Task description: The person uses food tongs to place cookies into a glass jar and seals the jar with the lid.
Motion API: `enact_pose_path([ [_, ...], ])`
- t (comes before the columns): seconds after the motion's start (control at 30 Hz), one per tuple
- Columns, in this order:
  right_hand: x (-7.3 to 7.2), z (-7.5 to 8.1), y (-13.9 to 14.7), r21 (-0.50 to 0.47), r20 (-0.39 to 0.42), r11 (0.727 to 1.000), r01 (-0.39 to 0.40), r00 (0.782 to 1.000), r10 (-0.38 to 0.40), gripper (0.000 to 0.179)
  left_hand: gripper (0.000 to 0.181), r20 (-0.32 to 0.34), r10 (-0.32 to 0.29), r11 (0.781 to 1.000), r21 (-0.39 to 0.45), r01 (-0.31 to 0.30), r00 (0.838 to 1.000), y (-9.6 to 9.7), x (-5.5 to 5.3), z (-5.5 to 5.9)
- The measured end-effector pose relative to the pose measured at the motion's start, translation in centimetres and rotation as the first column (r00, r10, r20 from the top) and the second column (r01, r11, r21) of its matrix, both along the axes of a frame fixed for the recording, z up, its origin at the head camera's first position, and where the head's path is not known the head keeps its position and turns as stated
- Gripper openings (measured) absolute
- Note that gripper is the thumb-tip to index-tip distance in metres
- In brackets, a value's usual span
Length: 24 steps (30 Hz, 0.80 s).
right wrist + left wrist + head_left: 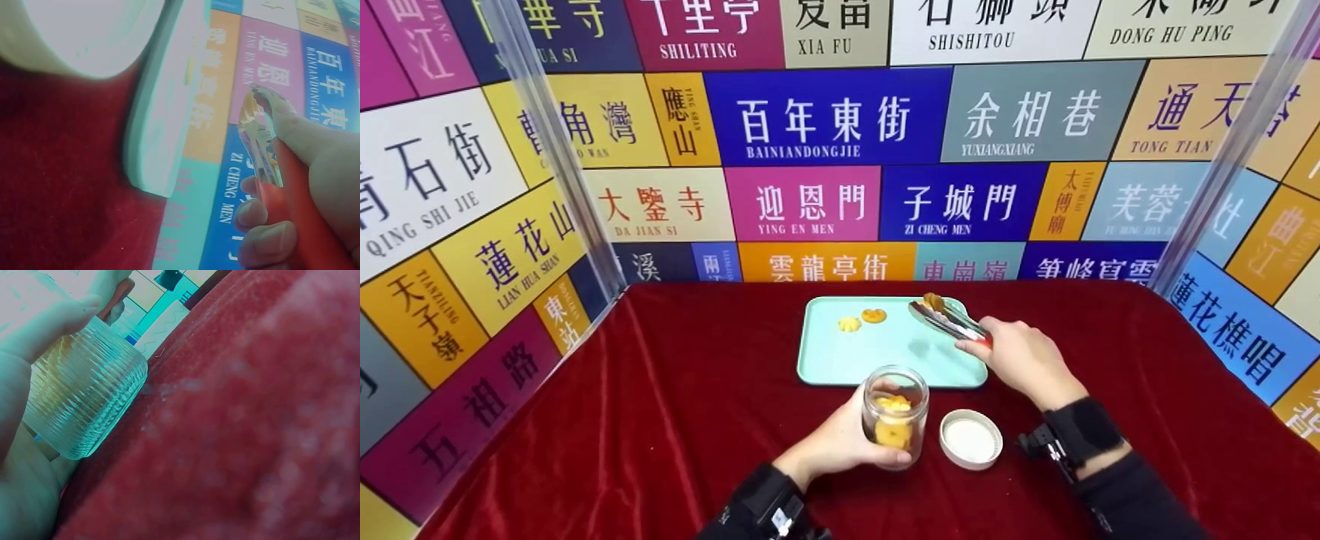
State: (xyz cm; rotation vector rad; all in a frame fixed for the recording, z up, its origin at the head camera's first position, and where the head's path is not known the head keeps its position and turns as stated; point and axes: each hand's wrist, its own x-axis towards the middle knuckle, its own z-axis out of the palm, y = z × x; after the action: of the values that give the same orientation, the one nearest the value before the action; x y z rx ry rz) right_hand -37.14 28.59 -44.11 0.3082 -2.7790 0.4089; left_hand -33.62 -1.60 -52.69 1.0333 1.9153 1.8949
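Note:
My left hand (840, 442) grips a ribbed glass jar (915, 442) round its side, above the red cloth. Several yellow cookies (893, 433) lie inside the open-topped jar. With my right hand (1027, 356) I hold metal tongs (945, 322) that have red handles (301, 208). Between the tips of the tongs is a brown cookie (933, 301), raised over the far right part of a mint green tray (877, 367). Two more cookies rest on the tray: a pale one (849, 324) and a golden one (874, 316).
A round white lid (971, 441) lies on the red velvet cloth (697, 390), right of the jar and near the tray's front edge. Panels with printed place names (832, 120) stand behind the table and along both sides, with clear corner posts (577, 165).

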Motion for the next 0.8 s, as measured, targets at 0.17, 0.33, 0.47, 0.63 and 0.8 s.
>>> enact_pose_path([
  [0.17,1.0,0.7,0.2,-0.008,-0.017,1.0,-0.01,1.0,0.01,0.043,0.093,-0.003,-0.001,1.0,0.0,0.001,1.0,0.0,0.0,0.1],
  [0.33,1.8,1.9,0.7,-0.021,-0.021,1.0,-0.021,1.0,0.021,0.046,0.092,-0.014,0.001,1.0,-0.009,-0.001,1.0,-0.1,0.0,0.0],
  [0.47,2.5,3.0,1.4,-0.029,-0.018,0.999,-0.041,0.999,0.04,0.051,0.092,-0.003,-0.008,1.0,0.004,0.008,1.0,-0.1,-0.1,-0.1],
  [0.63,3.3,4.5,2.3,-0.018,-0.009,0.997,-0.072,0.997,0.072,0.054,0.092,0.003,-0.017,1.0,0.016,0.017,1.0,-0.1,-0.2,-0.3],
  [0.8,4.4,6.0,3.0,-0.008,0.014,0.991,-0.137,0.991,0.137,0.047,0.092,-0.005,-0.017,1.0,0.013,0.017,1.0,0.0,-0.2,-0.2],
])
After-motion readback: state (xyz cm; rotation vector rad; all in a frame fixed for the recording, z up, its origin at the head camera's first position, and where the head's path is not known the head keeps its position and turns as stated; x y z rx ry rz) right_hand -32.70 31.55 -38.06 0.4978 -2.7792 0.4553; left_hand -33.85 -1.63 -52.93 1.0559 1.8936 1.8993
